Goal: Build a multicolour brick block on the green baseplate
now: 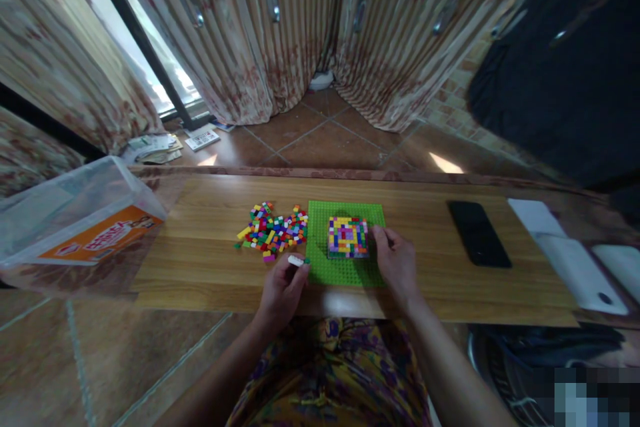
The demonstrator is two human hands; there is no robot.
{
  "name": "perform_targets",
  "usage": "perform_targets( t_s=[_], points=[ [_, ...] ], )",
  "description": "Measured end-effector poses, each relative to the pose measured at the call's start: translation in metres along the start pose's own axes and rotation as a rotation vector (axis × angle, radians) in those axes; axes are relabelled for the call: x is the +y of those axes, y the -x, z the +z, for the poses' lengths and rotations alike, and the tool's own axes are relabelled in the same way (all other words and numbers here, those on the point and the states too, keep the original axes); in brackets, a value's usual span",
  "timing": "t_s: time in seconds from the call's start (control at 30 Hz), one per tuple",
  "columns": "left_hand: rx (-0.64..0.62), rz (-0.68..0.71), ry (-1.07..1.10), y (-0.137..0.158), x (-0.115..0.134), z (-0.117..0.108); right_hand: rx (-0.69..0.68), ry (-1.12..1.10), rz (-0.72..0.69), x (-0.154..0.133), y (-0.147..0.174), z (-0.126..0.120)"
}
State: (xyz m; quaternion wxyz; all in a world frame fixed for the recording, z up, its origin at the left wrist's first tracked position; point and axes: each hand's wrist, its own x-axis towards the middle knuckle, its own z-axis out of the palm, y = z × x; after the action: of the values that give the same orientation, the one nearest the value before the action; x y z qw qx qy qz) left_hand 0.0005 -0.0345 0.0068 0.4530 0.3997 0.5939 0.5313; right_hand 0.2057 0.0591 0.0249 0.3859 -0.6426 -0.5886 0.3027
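Observation:
My left hand (284, 285) pinches a white toy brick (295, 260) between thumb and fingers, just left of the green baseplate (320, 273). A small green brick (307, 261) shows by its fingertips; whether it is held too I cannot tell. On the baseplate stands a square build of many-coloured bricks (347, 238), with a ring pattern on top. My right hand (397, 260) is at the build's right side, fingers curled together near its edge. What those fingers hold, if anything, is hidden. Beyond my left hand lies a pile of loose coloured bricks (273, 230).
A clear plastic box (100, 207) with an orange label stands at the table's left end. A black phone (479, 233) lies on the wooden table (200, 267) at the right, beside a white flat object (575, 260). Patterned curtains (285, 47) hang beyond the table.

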Motion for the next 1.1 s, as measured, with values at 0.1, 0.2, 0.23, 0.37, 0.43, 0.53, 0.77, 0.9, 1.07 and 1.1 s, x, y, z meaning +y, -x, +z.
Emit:
perform_targets(
  t_s=[0.1,0.2,0.23,0.37,0.43,0.53,0.77,0.9,1.07,1.1],
  points=[
    [-0.022,0.018,0.014,0.0,-0.002,0.0,0.093,-0.037,-0.014,-0.004,0.006,-0.005],
    [-0.032,0.018,0.042,0.0,-0.005,0.0,0.09,-0.034,-0.113,-0.019,0.018,-0.007],
    [-0.034,0.015,0.051,0.0,-0.005,0.0,0.067,-0.035,-0.157,-0.026,0.023,-0.006],
    [-0.042,0.003,0.075,0.0,-0.003,0.0,-0.141,-0.021,-0.356,-0.046,0.049,0.012],
    [-0.045,0.002,0.081,0.001,0.0,0.0,-0.266,0.024,-0.428,-0.05,0.06,0.027],
    [-0.047,0.017,0.081,0.001,0.003,-0.001,-0.316,0.127,-0.469,-0.048,0.07,0.046],
    [-0.032,0.021,0.07,0.002,-0.003,-0.002,-0.26,0.225,-0.514,-0.038,0.072,0.062],
    [-0.027,0.007,0.065,0.002,-0.004,-0.001,-0.259,0.225,-0.502,-0.037,0.073,0.063],
    [-0.007,-0.005,0.057,0.002,-0.004,-0.001,-0.232,0.206,-0.488,-0.037,0.075,0.065],
    [-0.002,-0.001,0.058,0.002,-0.004,-0.001,-0.224,0.197,-0.491,-0.037,0.075,0.065]
  ],
)
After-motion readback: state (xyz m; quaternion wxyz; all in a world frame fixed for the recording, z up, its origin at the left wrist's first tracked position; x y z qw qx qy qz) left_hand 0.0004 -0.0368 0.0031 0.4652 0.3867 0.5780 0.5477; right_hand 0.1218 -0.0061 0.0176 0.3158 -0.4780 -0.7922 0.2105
